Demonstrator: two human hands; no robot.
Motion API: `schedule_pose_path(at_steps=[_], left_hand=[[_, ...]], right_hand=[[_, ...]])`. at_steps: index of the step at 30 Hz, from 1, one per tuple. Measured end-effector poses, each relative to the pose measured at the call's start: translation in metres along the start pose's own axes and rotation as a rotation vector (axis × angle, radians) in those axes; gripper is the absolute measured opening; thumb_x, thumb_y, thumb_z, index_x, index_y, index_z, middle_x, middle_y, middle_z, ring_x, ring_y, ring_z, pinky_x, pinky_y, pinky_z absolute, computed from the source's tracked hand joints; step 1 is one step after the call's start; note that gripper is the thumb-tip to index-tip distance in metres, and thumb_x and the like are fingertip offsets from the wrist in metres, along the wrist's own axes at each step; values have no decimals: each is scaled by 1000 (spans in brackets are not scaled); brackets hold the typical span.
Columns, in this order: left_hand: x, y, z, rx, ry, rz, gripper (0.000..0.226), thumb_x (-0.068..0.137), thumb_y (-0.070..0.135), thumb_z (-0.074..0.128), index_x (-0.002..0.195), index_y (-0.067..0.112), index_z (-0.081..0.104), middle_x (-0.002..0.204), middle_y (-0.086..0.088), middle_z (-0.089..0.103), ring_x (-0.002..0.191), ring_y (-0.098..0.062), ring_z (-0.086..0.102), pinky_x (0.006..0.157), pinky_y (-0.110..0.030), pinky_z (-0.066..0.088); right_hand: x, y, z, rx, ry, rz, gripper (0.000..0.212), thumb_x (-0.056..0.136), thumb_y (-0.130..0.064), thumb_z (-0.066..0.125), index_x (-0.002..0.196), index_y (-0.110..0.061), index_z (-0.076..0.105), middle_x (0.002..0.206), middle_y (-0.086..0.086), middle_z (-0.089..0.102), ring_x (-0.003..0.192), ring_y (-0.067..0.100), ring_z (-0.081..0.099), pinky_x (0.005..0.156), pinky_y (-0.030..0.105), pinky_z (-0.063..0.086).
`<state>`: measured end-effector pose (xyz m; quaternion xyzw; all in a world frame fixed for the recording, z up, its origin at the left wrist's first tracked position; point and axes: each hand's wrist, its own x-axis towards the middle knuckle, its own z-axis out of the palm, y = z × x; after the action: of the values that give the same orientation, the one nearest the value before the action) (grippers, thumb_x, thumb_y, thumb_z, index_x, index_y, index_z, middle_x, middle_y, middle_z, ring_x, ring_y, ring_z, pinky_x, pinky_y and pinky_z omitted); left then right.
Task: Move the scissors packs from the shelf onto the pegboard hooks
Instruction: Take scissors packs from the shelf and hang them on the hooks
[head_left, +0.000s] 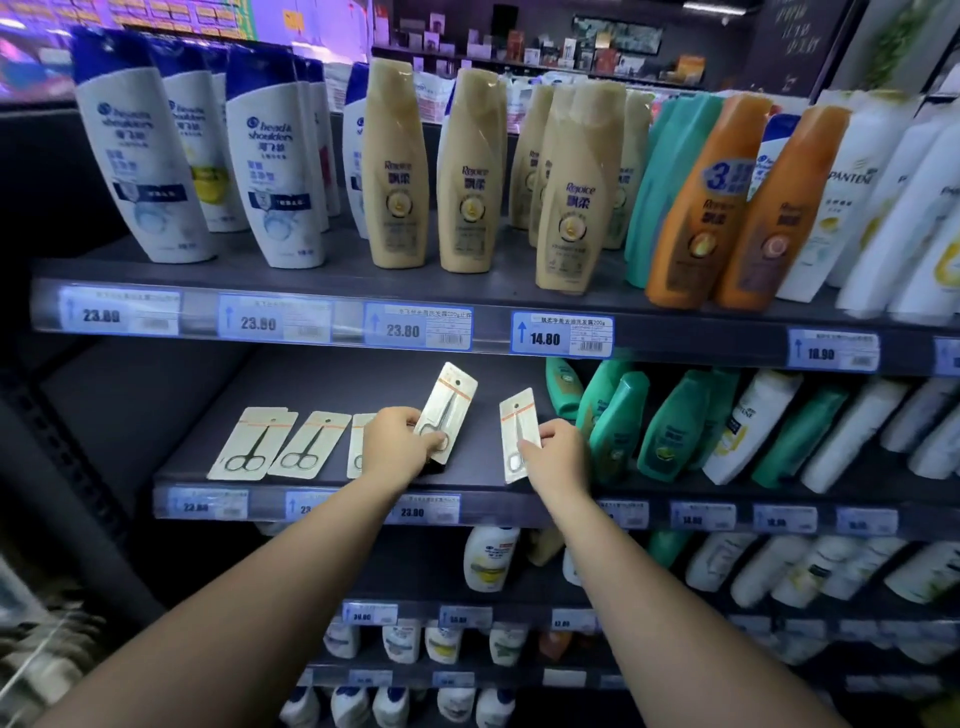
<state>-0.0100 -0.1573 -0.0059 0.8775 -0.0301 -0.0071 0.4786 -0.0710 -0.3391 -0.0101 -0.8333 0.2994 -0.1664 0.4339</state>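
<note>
Five scissors packs show on the dark shelf (322, 467), second level from the top. Two lie flat at the left: the far-left pack (253, 443) and the second pack (309, 445) just beside it, each with small scissors on a pale card. A third pack (357, 441) lies to their right, mostly hidden behind the left hand (397, 447). That hand grasps the lifted pack (448, 410) by its lower end, thumb over the scissor handles, the card tilted up with its hang hole toward the far side. The right hand (555, 457) grips the right pack (518, 434) along its lower edge, fingers (531, 451) across the card, which stands nearly upright, its bottom corner close to the shelf edge. Green bottles (618, 415) stand just right of the right hand on the same shelf. Above, white, cream and orange shampoo bottles (397, 166) fill the top shelf over blue price tags (562, 335). No pegboard hooks can be made out.
</note>
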Motion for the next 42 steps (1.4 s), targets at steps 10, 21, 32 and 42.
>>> schedule_pose_path(at_steps=[10,21,32,42], left_hand=[[-53,-33,-64,-428,19,-52,10,89,3,69,84,8,75,85,-15,76,75,-27,72,66,-32,64],[-142,-90,-189,-551,328,-77,9,90,6,71,88,12,77,86,-17,80,75,-26,72,74,-41,62],[-196,-146,-324,-631,537,-33,9,92,5,68,86,2,75,72,-11,71,67,-22,63,68,-34,54],[-182,-201,-449,-612,573,51,15,91,5,67,89,15,78,69,-2,77,62,-10,69,58,-16,55]], right_hand=[[-69,-27,2,319,-83,-49,7,82,-8,71,83,-1,73,70,15,70,67,19,59,61,28,44],[-183,-98,52,426,-393,-246,4,92,-13,68,92,-15,71,82,-4,78,73,11,73,69,28,56],[-280,-187,132,438,-602,-429,5,93,-18,69,92,-24,68,87,-2,79,80,10,74,75,27,57],[-354,-265,210,383,-589,-491,12,92,-28,71,103,-24,69,89,-6,78,85,0,72,74,16,53]])
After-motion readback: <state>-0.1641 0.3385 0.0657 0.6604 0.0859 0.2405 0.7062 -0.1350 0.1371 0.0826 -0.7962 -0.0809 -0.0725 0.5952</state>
